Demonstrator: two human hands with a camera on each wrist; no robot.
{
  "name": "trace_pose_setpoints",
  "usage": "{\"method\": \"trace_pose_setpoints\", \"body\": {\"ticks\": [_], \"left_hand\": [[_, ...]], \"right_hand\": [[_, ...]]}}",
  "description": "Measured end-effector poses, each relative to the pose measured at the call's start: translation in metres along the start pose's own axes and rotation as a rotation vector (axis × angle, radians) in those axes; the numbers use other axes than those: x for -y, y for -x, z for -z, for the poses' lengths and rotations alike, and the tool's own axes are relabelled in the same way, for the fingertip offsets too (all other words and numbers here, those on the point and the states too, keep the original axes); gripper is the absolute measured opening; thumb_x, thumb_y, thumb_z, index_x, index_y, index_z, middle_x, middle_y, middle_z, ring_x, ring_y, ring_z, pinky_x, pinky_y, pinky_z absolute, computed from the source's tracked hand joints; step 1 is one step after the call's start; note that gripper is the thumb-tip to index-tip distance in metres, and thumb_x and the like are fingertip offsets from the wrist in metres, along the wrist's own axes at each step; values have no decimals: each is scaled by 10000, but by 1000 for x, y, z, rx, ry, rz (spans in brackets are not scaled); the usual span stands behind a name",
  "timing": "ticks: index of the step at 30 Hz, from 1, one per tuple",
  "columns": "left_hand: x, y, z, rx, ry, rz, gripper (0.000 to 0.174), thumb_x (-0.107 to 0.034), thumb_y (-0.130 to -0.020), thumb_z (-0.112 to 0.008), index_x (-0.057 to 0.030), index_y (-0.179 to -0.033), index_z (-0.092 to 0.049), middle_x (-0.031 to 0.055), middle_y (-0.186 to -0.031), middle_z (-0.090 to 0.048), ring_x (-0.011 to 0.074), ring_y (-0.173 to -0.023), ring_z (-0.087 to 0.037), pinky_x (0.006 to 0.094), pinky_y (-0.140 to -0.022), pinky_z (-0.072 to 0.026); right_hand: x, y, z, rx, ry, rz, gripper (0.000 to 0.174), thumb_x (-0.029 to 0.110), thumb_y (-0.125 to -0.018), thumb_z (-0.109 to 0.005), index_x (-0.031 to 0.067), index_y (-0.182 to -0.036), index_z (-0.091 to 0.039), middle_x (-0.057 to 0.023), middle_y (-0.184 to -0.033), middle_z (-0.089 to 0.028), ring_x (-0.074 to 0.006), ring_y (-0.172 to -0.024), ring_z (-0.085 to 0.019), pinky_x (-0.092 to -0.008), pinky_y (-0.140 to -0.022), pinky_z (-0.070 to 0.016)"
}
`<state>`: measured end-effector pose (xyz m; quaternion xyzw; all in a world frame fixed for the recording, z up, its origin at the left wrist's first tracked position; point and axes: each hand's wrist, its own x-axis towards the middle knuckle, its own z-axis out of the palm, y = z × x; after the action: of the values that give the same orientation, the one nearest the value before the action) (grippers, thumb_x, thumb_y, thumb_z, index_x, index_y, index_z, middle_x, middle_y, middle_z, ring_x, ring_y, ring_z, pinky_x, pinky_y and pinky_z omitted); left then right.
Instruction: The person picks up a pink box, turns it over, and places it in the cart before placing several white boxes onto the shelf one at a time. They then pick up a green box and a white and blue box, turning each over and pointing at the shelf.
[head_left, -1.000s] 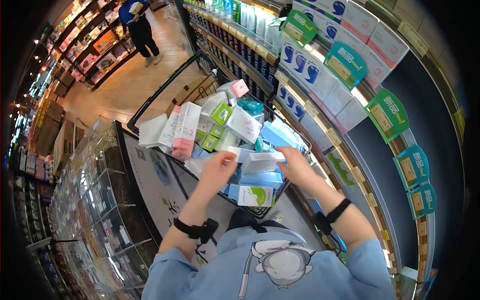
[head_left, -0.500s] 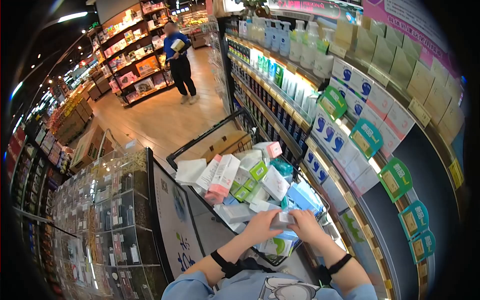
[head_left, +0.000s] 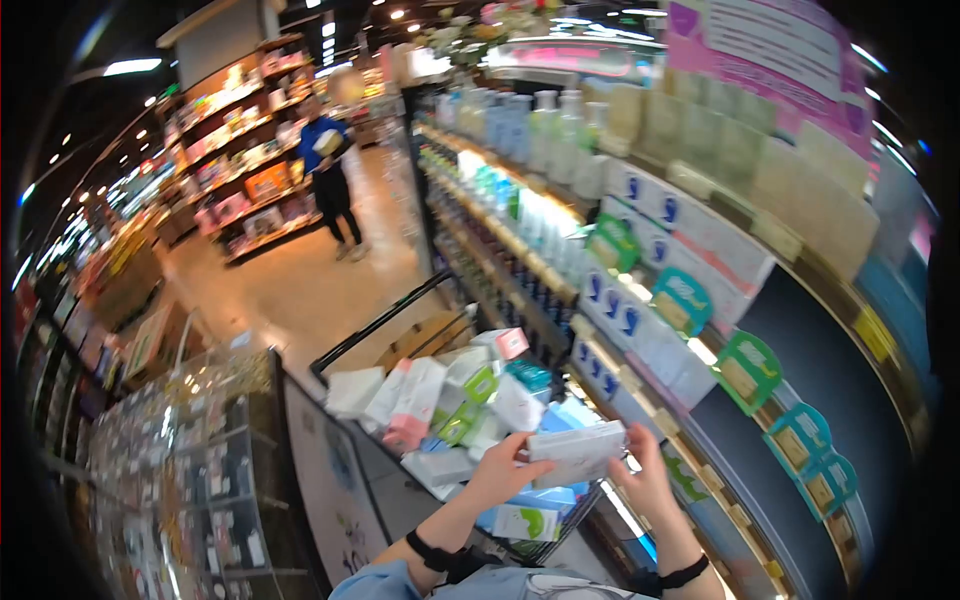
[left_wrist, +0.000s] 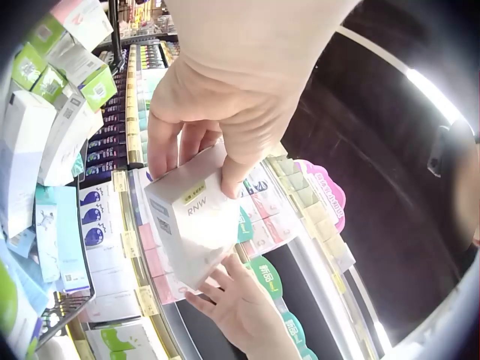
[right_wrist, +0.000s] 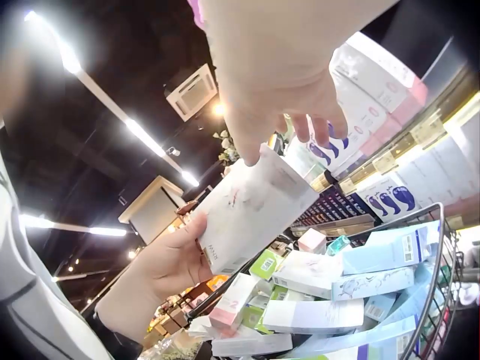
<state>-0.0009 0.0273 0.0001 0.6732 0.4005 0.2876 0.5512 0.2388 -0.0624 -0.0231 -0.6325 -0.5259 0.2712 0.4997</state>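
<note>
While the white box (head_left: 580,452) hangs just above the cart (head_left: 372,327) pile, both hands grip it: left hand (head_left: 497,470) pinches the near end, right hand (head_left: 648,487) curls round the far end. I read this as carrying it across. Next move likely needs a free slot on the shelf (head_left: 800,340) right of the hands.

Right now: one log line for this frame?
left hand: holds box | right hand: holds box | box: white, over cart | cart: piled with boxes
</note>
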Motion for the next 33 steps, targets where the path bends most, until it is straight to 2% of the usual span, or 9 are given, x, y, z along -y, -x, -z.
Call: {"method": "trace_pose_setpoints", "body": {"ticks": [8,10,12,14,16,17,22,24,33], "left_hand": [[27,-9,-29,215,175,124,494,-153,-824,-744,28,-1230,-529,74,-1076,-639,127,-945,-597,274,-803,-485],[29,-16,-30,443,9,125,724,-140,-863,-680,-78,-1476,-300,113,-1297,-520,192,-1056,-565,338,-875,-503],[23,-18,-45,563,204,57,665,-142,-850,-698,-21,-1420,-377,135,-1224,-546,181,-1017,-580,321,-844,-507],[6,-17,-59,588,121,26,650,-142,-850,-700,-5,-1405,-391,131,-1198,-564,176,-1007,-584,313,-839,-504],[-9,-15,-65,600,35,33,635,-141,-850,-701,11,-1391,-405,127,-1172,-582,171,-997,-589,305,-834,-501],[-13,-20,-69,621,49,51,629,-143,-854,-699,17,-1387,-408,124,-1163,-593,170,-998,-590,305,-838,-497],[-49,-32,-85,641,187,-19,569,-224,-922,-619,31,-1381,-399,139,-1213,-588,218,-1060,-591,352,-890,-491],[-70,-36,-94,602,366,-9,501,-121,-870,-685,30,-1302,-481,82,-1150,-620,136,-1023,-581,286,-881,-468],[-125,-33,-119,637,570,-143,534,-99,-923,-622,27,-1389,-394,113,-1236,-594,157,-1134,-561,314,-964,-448]], "right_hand": [[-35,30,17,-2,-250,-174,478,319,-892,-671,9,-1238,-560,-95,-1071,-657,-144,-828,-605,-293,-729,-505],[-38,36,28,-39,-153,-169,531,413,-893,-650,11,-1232,-575,-104,-1080,-653,-156,-966,-606,-301,-833,-494],[-10,39,50,-38,-138,-238,441,289,-898,-679,13,-1227,-581,-98,-1157,-629,-148,-1058,-574,-306,-893,-468],[-10,42,59,-79,-287,-197,517,349,-778,-768,148,-1231,-621,-122,-1255,-586,-343,-1151,-533,-530,-936,-415],[9,48,65,-207,-224,-62,333,176,-829,-666,158,-1161,-656,-121,-1164,-609,-330,-1011,-565,-441,-828,-465],[20,52,76,-143,-235,-181,488,274,-902,-677,21,-1291,-524,-97,-1176,-610,-147,-1054,-572,-295,-897,-461],[39,60,95,-190,-616,-114,644,193,-952,-595,49,-1456,-221,-86,-1266,-487,-152,-1114,-517,-288,-866,-449],[52,63,102,-132,-632,-157,634,131,-932,-622,78,-1442,-250,-86,-1234,-477,-145,-1116,-498,-289,-883,-449],[93,65,114,-234,-618,-19,424,141,-965,-570,-19,-1332,-430,-75,-1171,-571,-132,-1096,-538,-293,-950,-434]]}}
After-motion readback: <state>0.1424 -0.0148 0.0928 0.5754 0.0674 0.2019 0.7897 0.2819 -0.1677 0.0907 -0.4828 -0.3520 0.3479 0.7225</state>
